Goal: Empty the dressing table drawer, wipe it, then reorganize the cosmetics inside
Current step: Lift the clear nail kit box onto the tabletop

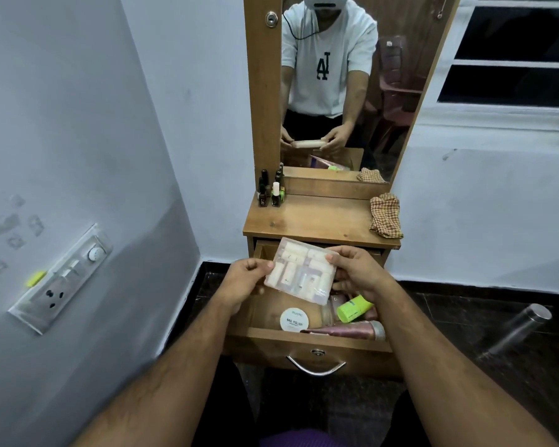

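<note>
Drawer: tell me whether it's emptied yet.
Not yet. The drawer still holds a white jar, a green tube and a pink tube.

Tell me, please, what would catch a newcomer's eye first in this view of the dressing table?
First, the clear packet of small white bottles, held over the open drawer by the left hand and right hand. Next, the lime green tube and the round white nail polish tin inside the drawer. On the tabletop, nail polish bottles stand back left and a checked cloth lies right.
</note>
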A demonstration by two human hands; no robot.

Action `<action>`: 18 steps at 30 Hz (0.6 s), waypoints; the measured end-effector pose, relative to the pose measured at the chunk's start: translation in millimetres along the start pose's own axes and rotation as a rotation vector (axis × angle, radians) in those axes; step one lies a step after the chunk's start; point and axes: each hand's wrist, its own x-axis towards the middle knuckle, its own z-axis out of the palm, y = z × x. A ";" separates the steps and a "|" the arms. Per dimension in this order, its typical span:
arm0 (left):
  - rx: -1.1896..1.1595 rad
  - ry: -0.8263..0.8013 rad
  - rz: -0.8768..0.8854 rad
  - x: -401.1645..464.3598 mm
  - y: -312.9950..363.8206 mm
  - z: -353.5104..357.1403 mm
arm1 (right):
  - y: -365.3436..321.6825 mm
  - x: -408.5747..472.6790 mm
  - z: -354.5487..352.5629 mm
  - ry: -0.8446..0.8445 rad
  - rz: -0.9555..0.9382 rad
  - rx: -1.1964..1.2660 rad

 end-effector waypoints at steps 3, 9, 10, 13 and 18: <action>-0.078 0.070 -0.013 13.3 9.5 -9.1 | -6.5 13.4 18.4 0.076 0.008 0.111; -0.227 0.307 -0.034 50.7 20.9 -21.7 | -18.5 39.1 55.8 0.203 0.023 0.378; -0.239 0.333 -0.034 57.4 22.2 -23.6 | -21.8 43.5 60.9 0.226 0.013 0.413; -0.249 0.415 -0.036 78.4 24.6 -26.2 | -32.2 57.8 73.3 0.292 -0.025 0.453; -0.077 0.478 -0.007 110.4 24.3 -32.4 | -45.2 81.8 84.2 0.297 -0.036 0.339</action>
